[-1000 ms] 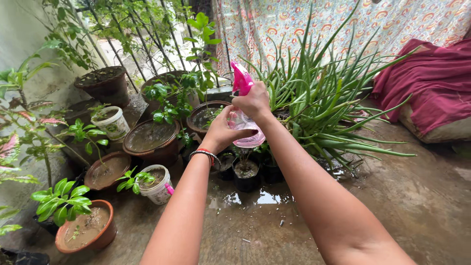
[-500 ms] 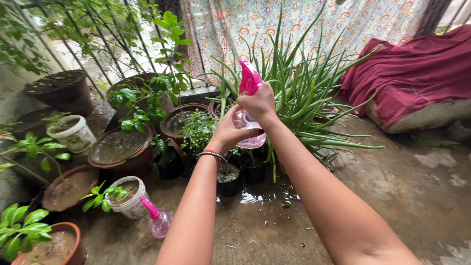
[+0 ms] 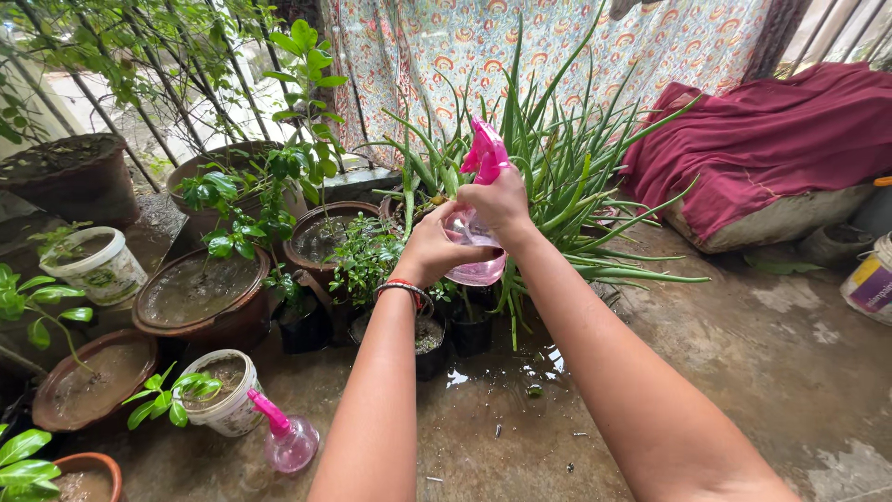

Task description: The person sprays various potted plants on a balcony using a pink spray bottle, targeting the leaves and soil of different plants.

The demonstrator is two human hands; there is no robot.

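Up close: spray bottle (image 3: 476, 244) — pink trigger head, clear body.

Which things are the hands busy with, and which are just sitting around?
In use:
- pink spray bottle, held by the left hand and right hand
- spiky green plant just behind it

Sitting around:
- second spray bottle on the wet floor
- white bucket pot
- red cloth
- brown pot

A second pink spray bottle (image 3: 286, 442) lies beside a white pot (image 3: 226, 409) on wet floor (image 3: 743, 363).
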